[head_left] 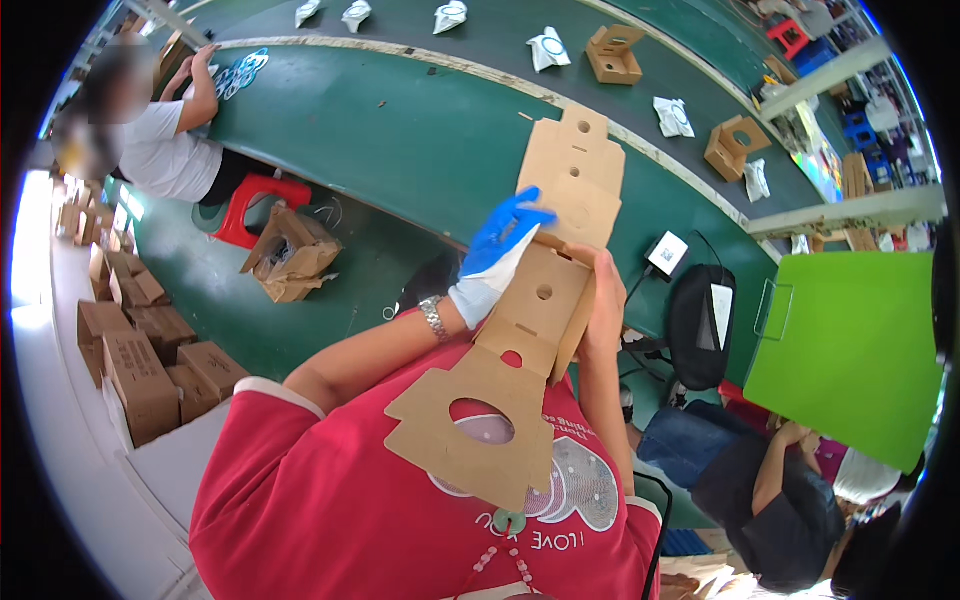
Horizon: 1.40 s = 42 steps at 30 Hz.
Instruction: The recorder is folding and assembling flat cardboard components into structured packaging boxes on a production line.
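Observation:
A brown cardboard box (527, 310), partly folded, is held up in front of my chest. Its far flap (575, 185) stretches over the green table, with small round holes in it. The near flap (425, 410) has a large oval cutout and hangs down over my red shirt. My left hand (497, 250), in a blue and white glove, grips the box's left edge near the fold; its fingertips are slightly blurred. Bare, my right hand (602, 305) wraps around the right side wall, which stands upright. Part of its fingers is hidden behind the cardboard.
Across the green table (370, 140), a dark conveyor (400, 35) carries white packets (548, 48) and open boxes (614, 55). A person (165, 140) sits at far left. An open carton (290, 255) stands beside a red stool (240, 212). A black chair (695, 330) and bright green board (850, 350) are right.

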Tool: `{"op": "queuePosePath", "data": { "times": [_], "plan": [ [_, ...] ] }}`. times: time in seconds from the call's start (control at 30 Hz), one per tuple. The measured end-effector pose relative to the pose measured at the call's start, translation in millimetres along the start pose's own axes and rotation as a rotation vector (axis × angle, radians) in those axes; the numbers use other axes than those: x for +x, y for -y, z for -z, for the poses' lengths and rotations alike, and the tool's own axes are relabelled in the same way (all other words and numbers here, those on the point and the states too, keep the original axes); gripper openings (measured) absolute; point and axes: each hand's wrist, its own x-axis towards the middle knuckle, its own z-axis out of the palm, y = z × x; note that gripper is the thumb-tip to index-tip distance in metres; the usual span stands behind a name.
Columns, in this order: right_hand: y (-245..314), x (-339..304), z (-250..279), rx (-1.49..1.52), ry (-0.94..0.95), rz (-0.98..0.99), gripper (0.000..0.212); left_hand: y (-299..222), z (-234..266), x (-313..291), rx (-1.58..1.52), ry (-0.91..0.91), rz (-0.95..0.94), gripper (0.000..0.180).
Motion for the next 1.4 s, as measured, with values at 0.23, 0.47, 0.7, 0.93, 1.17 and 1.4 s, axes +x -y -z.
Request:
{"op": "queuePosePath", "data": {
  "times": [0.23,0.47,0.7,0.93,1.17,1.4],
  "plan": [
    [10,7,-29,0.136,-0.361,0.023,0.025,0,6,9,-0.045,0.003,-0.257,0.050],
    [-1,12,35,0.328,0.084,-0.292,0.062,-17,24,7,0.314,0.234,-0.035,0.038],
    [54,18,25,-0.837,0.369,-0.037,0.037,-68,13,40,1.348,0.856,-0.036,0.050],
    [51,22,5,-1.136,0.259,0.227,0.033,-60,-29,54,1.664,0.768,-0.348,0.025],
    [48,63,65,-0.454,-0.214,-0.013,0.025,-92,55,72,0.341,0.469,-0.149,0.054],
    [9,44,-19,-0.785,-0.156,-0.103,0.030,-14,36,12,0.951,0.402,-0.757,0.086]
  ]
}}
